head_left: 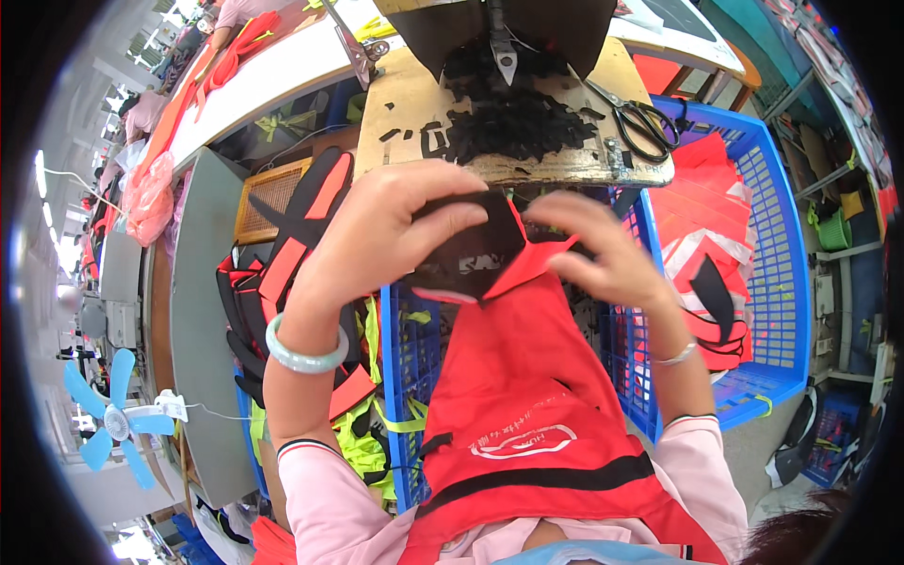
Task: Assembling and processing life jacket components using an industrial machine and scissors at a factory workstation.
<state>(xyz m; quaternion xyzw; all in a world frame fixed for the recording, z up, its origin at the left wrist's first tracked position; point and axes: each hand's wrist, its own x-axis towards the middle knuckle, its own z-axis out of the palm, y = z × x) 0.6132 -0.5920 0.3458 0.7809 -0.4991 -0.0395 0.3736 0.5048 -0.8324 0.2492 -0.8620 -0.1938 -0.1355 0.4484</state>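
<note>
My left hand (400, 221) is closed on a black and red fabric piece (461, 252), its thumb pressing on the black face and its fingers behind. A pale print shows on that face, and a red edge folds along its right side. Just right of the piece is my right hand (603, 247), slightly blurred, fingers curved and thumb apart, with no visible grip on the fabric. Both hands are above my red apron (532, 377), in front of the machine table (405, 104). A heap of small black fabric scraps (513, 132) lies on that table.
Black-handled scissors (642, 130) lie at the table's right edge, below the dark machine head (504, 61). A blue crate (777, 235) on the right holds red and silver fabric. To the left are black and red straps (282, 264) and a blue fan (115, 421).
</note>
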